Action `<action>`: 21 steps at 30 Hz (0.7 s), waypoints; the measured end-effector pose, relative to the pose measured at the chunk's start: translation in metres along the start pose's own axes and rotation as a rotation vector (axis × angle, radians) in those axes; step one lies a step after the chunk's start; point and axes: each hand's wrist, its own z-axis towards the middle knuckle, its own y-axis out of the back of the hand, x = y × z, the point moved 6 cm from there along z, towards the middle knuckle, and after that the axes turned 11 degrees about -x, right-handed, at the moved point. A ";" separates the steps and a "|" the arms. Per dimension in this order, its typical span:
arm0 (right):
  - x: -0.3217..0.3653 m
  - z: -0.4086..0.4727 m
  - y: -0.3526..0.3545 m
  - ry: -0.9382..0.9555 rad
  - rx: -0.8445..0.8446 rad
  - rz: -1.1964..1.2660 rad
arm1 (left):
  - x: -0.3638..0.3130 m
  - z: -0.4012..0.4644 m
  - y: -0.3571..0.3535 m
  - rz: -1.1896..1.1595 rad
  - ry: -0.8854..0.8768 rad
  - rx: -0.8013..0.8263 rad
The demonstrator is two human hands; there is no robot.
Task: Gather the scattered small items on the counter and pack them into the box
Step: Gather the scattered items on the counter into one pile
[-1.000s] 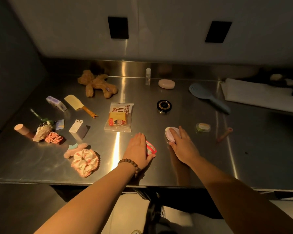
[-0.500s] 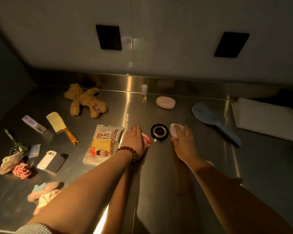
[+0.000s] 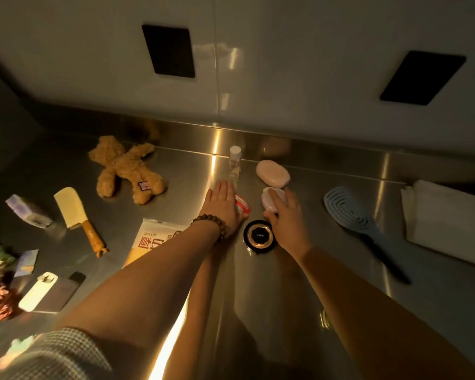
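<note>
My left hand point(image 3: 222, 205), with a bead bracelet on the wrist, lies flat with fingers together on a red striped packet point(image 3: 243, 204) on the steel counter point(image 3: 299, 283). My right hand point(image 3: 287, 215) grips a small pale pink oval case point(image 3: 272, 200). Just behind it lies a pink oval soap point(image 3: 273, 173), and a small clear bottle point(image 3: 235, 161) stands by the back wall. A black round compact point(image 3: 259, 236) sits between my wrists. No box is in view.
A brown teddy bear point(image 3: 126, 168), a yellow toy cleaver point(image 3: 76, 215), a snack bag point(image 3: 152, 241), a white charger point(image 3: 43, 290) and several small items lie at the left. A blue hairbrush point(image 3: 354, 212) and a folded white cloth point(image 3: 447, 223) lie at the right.
Both hands have slid away from me toward the back wall, past the black compact, the left with the striped packet under it and the right with the pink case.
</note>
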 end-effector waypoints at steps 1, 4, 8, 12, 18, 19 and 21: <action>0.001 0.001 -0.001 0.000 0.009 0.003 | 0.000 0.001 -0.001 0.011 -0.008 -0.001; 0.002 -0.002 0.001 0.000 0.013 0.001 | 0.002 -0.001 -0.001 0.010 -0.028 -0.008; 0.010 -0.021 0.016 -0.025 -0.072 0.023 | 0.018 -0.026 0.012 -0.059 0.030 -0.194; 0.034 -0.052 0.020 0.109 -0.099 -0.038 | 0.048 -0.071 0.021 0.043 0.093 -0.281; 0.050 -0.076 -0.004 0.156 -0.043 -0.261 | 0.102 -0.126 0.036 0.140 0.262 -0.263; 0.049 -0.077 -0.009 0.135 -0.029 -0.284 | 0.110 -0.133 0.035 0.137 0.291 -0.246; 0.049 -0.081 -0.019 0.118 0.014 -0.323 | 0.121 -0.147 0.029 0.104 0.327 -0.211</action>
